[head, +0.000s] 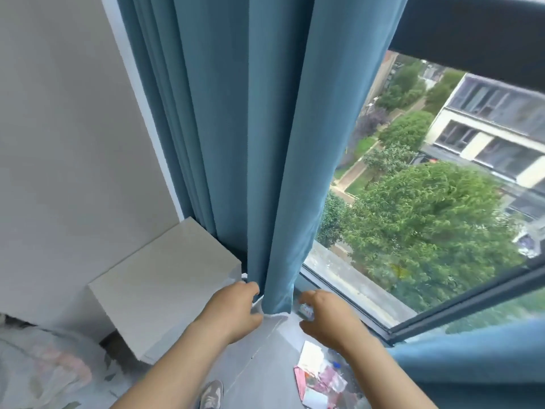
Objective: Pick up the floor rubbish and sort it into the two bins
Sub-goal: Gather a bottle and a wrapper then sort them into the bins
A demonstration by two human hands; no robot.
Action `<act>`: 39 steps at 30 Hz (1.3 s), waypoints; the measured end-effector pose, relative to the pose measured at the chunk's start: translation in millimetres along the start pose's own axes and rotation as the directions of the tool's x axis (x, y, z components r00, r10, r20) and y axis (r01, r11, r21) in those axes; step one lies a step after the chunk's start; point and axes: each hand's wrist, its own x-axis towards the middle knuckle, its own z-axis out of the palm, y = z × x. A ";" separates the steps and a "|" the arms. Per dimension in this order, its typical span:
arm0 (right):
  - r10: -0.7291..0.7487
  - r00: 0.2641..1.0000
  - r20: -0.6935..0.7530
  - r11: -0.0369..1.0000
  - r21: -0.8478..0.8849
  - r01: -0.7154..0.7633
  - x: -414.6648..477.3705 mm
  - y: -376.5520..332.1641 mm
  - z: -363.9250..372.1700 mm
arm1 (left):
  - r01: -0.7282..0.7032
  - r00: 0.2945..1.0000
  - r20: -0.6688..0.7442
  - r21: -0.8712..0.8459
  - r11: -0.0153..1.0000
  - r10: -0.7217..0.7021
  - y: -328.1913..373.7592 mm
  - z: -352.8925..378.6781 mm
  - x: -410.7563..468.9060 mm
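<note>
Tight corner between cabinet (pixel 165 290) and window (pixel 427 216).
The left hand (pixel 236 311) grips the curtain hem (pixel 275 305); the right hand (pixel 327 317) pinches a wrapper (pixel 305 310), rubbish (pixel 321 379) near.

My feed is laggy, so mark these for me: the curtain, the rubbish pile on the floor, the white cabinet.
Curtain (pixel 250 143): head view, middle of its front fold.
Rubbish pile (pixel 328 382): head view, pink wrapper near its centre.
White cabinet (pixel 165 284): head view, its top face.
</note>
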 end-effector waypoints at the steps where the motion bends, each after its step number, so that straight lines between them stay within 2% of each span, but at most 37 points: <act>1: 0.047 0.999 -0.017 0.999 0.015 -0.047 0.1 0.4 0.1 | -0.048 0.998 0.028 0.020 0.999 0.048 0.7 -4.7 9.3; 7: 0.338 0.939 -0.063 0.928 0.187 -0.321 -8.1 -3.1 12.5 | -0.312 0.942 0.172 0.134 0.941 0.288 3.1 -23.0 56.3; 12: 0.556 0.829 -0.065 0.798 0.321 -0.510 -33.2 -2.7 24.2 | -0.488 0.852 0.299 0.160 0.858 0.429 19.7 -14.5 81.5; 17: 0.685 0.728 -0.036 0.675 0.405 -0.616 -57.2 6.9 34.7 | -0.606 0.761 0.385 0.135 0.784 0.522 48.5 4.5 96.0; 21: 0.743 0.668 -0.032 0.609 0.446 -0.656 -67.0 22.6 42.1 | -0.676 0.701 0.440 0.155 0.721 0.562 71.8 25.5 108.3; 25: 0.769 0.639 -0.026 0.573 0.470 -0.671 -72.8 43.8 49.2 | -0.716 0.663 0.477 0.180 0.674 0.577 94.2 43.8 117.4; 39: 0.809 0.584 0.073 0.475 0.505 -0.721 -46.0 126.8 104.2 | -0.713 0.651 0.578 0.244 0.657 0.492 120.8 133.6 187.6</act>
